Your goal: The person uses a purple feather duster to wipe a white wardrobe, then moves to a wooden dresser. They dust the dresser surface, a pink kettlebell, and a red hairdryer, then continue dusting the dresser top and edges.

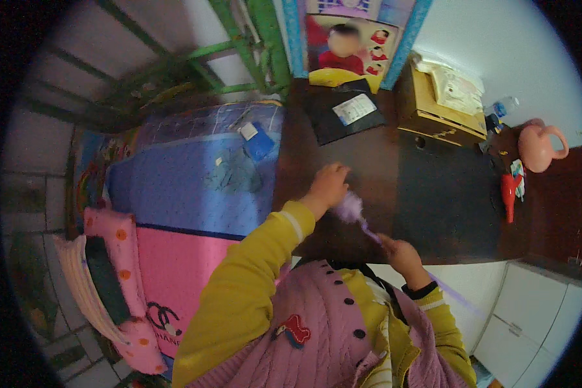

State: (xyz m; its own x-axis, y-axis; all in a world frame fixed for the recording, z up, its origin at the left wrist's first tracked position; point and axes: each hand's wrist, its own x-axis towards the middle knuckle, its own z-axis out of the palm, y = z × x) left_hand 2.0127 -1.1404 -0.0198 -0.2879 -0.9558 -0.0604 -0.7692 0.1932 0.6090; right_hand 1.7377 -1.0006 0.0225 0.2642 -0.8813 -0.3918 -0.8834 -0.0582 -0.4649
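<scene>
Over the dark table (375, 158), my left hand (330, 186) is closed on the upper end of a fluffy light-purple bunch (349, 208), which looks like gathered ribbon. A narrow twisted purple strand (371, 233) runs from the bunch down to my right hand (404, 257), whose fingers are pinched around it. Past my right wrist, a pale purple ribbon tail (458, 295) hangs beyond the table's near edge. The fingertips of both hands are partly hidden, and the bunch is somewhat blurred.
A black flat folder (323, 119) with a white card (354, 108) lies at the back. To the right stand a small wooden drawer box (427, 119), a pink pitcher (535, 150) and a red bottle-shaped object (509, 194). A bed with blue bedding (174, 174) adjoins on the left.
</scene>
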